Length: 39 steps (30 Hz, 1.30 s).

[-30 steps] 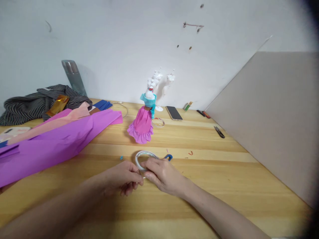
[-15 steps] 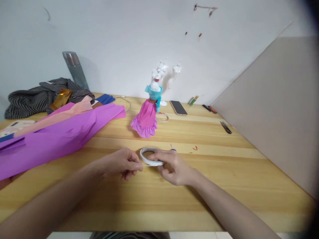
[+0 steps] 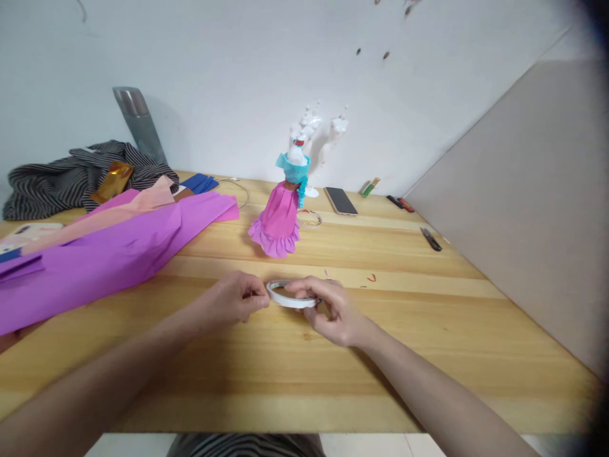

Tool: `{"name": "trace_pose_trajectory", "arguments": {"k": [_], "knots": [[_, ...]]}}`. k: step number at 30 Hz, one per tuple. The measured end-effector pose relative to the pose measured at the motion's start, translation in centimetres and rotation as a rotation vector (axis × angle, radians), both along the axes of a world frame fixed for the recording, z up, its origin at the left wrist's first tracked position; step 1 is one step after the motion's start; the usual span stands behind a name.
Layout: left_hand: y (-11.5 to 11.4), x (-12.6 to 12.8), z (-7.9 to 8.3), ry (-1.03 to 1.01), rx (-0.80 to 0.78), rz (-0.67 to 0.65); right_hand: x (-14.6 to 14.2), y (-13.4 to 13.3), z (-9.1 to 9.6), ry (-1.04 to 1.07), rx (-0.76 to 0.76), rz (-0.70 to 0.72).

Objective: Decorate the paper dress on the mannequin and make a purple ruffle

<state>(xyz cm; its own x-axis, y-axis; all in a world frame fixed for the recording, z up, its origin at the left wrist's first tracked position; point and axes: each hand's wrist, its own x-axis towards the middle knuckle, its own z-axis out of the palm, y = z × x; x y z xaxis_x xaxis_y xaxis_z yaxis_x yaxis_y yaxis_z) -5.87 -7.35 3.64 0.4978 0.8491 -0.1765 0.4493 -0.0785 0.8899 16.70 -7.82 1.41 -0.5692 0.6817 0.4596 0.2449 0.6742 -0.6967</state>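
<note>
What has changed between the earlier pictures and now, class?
The hands drew apart: the right hand shifted right, the left hand farther from the person. The tape roll looks flatter. The right hand kept its grip on it; whether the left pinches tape is unclear. The pink-skirted figure, phone and black tool stayed put.

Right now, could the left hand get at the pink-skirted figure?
Probably yes: the pink-skirted figure stands farther back, with nothing visible between it and the left hand. The right hand holds the tape roll to one side. Whether the left hand's pinch holds anything is unclear.
</note>
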Motion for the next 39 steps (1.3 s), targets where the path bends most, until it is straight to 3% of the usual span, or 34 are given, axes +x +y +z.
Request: {"name": "trace_pose_trajectory", "arguments": {"k": [2, 3, 7, 16, 22, 30, 35, 37, 39], "knots": [[-0.2, 0.0, 0.3, -0.025, 0.167, -0.012, 0.0, 0.0, -0.3, 0.054, -0.094, -0.009], [-0.3, 0.0, 0.5, -0.049, 0.177, -0.017, -0.1, 0.0, -0.4, 0.09, -0.144, -0.009], [-0.7, -0.1, 1.2, -0.185, -0.04, -0.008, -0.5, 0.1, -0.5, 0.187, -0.262, -0.002], [-2.6, 0.7, 2.1, -0.352, -0.181, -0.033, -0.9, 0.2, -0.2, 0.077, -0.013, 0.018], [-2.2, 0.8, 1.2, -0.333, -0.37, 0.067, -0.6, 0.3, -0.7, 0.14, -0.087, 0.018], [-1.3, 0.7, 0.0, -0.225, -0.095, 0.157, -0.4, -0.2, -1.6, 0.393, -0.403, 0.031], [-0.7, 0.5, -1.4, -0.421, -0.327, 0.053, -0.1, 0.6, -3.2, 0.53, -0.581, 0.095], [-0.5, 0.3, -1.5, -0.48, -0.42, 0.086, 0.4, 1.3, -2.9, 0.522, -0.557, 0.142], [-0.4, 0.2, -1.1, -0.527, -0.475, 0.147, 1.3, 2.0, -1.9, 0.463, -0.437, 0.111]]}}
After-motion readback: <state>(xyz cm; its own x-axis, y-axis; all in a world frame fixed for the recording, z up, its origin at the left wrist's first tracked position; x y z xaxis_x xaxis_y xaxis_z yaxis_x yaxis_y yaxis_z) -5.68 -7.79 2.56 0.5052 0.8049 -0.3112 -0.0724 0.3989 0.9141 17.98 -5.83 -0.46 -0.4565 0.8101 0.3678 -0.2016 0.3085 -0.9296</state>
